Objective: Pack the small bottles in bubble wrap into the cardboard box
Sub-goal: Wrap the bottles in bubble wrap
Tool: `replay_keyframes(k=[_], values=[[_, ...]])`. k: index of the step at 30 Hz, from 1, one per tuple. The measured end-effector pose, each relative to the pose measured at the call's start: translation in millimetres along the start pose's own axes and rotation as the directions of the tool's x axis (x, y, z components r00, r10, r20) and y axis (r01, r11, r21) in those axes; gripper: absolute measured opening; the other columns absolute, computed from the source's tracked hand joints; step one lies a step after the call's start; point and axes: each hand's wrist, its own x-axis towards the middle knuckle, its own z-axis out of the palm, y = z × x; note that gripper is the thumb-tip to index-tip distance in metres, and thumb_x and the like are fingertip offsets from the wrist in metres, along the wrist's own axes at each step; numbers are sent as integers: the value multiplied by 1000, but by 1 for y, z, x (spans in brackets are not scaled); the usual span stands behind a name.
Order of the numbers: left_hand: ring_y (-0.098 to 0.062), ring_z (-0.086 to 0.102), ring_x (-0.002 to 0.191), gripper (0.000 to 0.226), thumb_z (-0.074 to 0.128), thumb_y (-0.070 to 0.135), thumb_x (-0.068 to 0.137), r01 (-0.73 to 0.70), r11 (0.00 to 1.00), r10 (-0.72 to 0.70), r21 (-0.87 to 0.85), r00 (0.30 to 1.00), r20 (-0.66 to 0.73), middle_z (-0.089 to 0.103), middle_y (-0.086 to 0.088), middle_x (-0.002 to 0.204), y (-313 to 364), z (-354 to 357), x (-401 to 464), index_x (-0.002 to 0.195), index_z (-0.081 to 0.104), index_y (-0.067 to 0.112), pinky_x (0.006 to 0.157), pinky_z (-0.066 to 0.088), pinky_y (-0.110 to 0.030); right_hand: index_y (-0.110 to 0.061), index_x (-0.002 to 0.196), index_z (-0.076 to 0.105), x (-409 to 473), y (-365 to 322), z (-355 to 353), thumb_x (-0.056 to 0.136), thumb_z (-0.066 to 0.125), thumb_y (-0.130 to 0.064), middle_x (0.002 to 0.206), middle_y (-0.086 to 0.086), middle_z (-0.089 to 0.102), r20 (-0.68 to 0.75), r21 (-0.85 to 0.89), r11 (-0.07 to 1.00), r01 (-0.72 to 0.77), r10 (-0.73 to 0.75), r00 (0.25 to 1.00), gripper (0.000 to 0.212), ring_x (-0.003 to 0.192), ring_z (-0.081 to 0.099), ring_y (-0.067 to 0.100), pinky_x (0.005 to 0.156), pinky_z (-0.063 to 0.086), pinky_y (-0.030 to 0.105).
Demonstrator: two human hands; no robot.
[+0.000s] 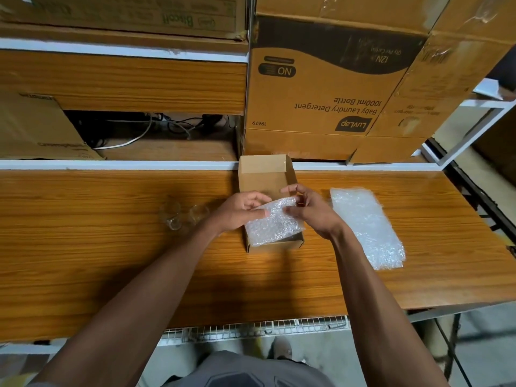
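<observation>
- Clear glass: two small bottles (183, 216) stand close together on the wood-grain table (111, 247), left of centre and just left of the left forearm; they are blurred and hard to make out in detail.
- The left hand (240, 209) holds the left edge of a bubble-wrap sheet (272, 222), thumb on top of the wrap and fingers curled above it.
- The small cardboard box (268, 174) sits open at the middle of the table, its far flap standing upright against the white shelf edge (111, 164); the bubble-wrap sheet lies over and into its near half.
- The right hand (310, 210) pinches the right far corner of the same sheet, fingers bent above the box's right wall.
- A second bubble-wrap sheet (368, 227) lies flat on the table just right of the right hand, apart from the box.
- At the far right, a large brown carton (321, 93) printed "Baby Laundry Detergent" stands behind the small box on the shelf.
</observation>
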Motion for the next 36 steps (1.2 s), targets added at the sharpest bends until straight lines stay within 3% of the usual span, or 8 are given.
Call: replay_keyframes(k=[3, 8, 16, 21, 27, 30, 33, 36], values=[[6, 70, 95, 26, 79, 24, 96, 0, 999, 1, 45, 1000, -15, 73, 14, 106, 6, 3, 1, 119, 70, 30, 83, 54, -14, -26, 135, 61, 1, -5, 5, 92, 79, -9, 84, -1, 50, -23, 34, 999, 11, -10, 1000, 50, 81, 49, 27, 82, 48, 44], [-13, 76, 100, 15, 76, 16, 97, 2, 993, -22, -122, 987, -160, 80, 2, 107, -3, 7, 3, 110, 72, 22, 90, 60, -32, -22, 143, 49, -2, 13, 12, 62, 102, -46, 130, 19, 72, -126, 384, 919, -89, 147, 981, 99, 120, 69, 36, 107, 53, 52], [-21, 76, 103, 42, 77, 19, 96, 3, 972, -76, -236, 950, -302, 78, -5, 110, -13, 17, 3, 129, 55, 31, 81, 60, -35, -16, 142, 46, 0, 16, 48, 90, 79, 0, 121, 13, 76, -166, 391, 918, -64, 139, 976, 64, 107, 76, 28, 91, 62, 47], [-36, 74, 99, 42, 73, 20, 99, -66, 993, 32, -97, 949, -315, 74, -16, 93, -14, 12, 1, 124, 53, 48, 94, 59, -56, -26, 141, 37, 5, 14, 45, 94, 78, -9, 92, 12, 62, -305, 143, 990, 1, 43, 951, 65, 82, 62, 17, 74, 57, 32], [-6, 66, 116, 30, 72, 20, 100, -56, 997, 36, -58, 956, -290, 71, 11, 119, -16, 4, 2, 115, 68, 45, 106, 56, -41, -31, 138, 36, 6, 9, 46, 98, 74, -9, 81, 2, 45, -308, -63, 994, 92, -107, 945, 59, 74, 53, 15, 69, 57, 27], [-11, 66, 115, 36, 81, 24, 92, -30, 997, 11, -65, 964, -267, 70, 9, 122, -22, -3, 5, 119, 70, 45, 103, 58, -43, -35, 128, 55, 9, 10, 47, 100, 71, -11, 77, 1, 36, -295, -167, 977, 137, -182, 938, 40, 71, 44, 17, 70, 56, 37], [-16, 68, 108, 40, 87, 24, 87, -23, 999, 15, -30, 970, -244, 73, 6, 118, -27, -8, 6, 120, 71, 40, 98, 61, -41, -35, 122, 67, 11, 10, 48, 101, 71, -15, 84, -2, 50, -242, -223, 965, 141, -195, 950, 29, 76, 48, 13, 80, 58, 41], [-17, 68, 104, 36, 87, 25, 86, -15, 1000, 14, -1, 970, -243, 75, 10, 113, -30, -13, 7, 117, 74, 37, 94, 61, -39, -28, 130, 68, 14, 7, 52, 93, 80, -17, 103, -17, 64, -180, -288, 950, 122, -179, 967, 41, 81, 58, -12, 80, 50, 19]])
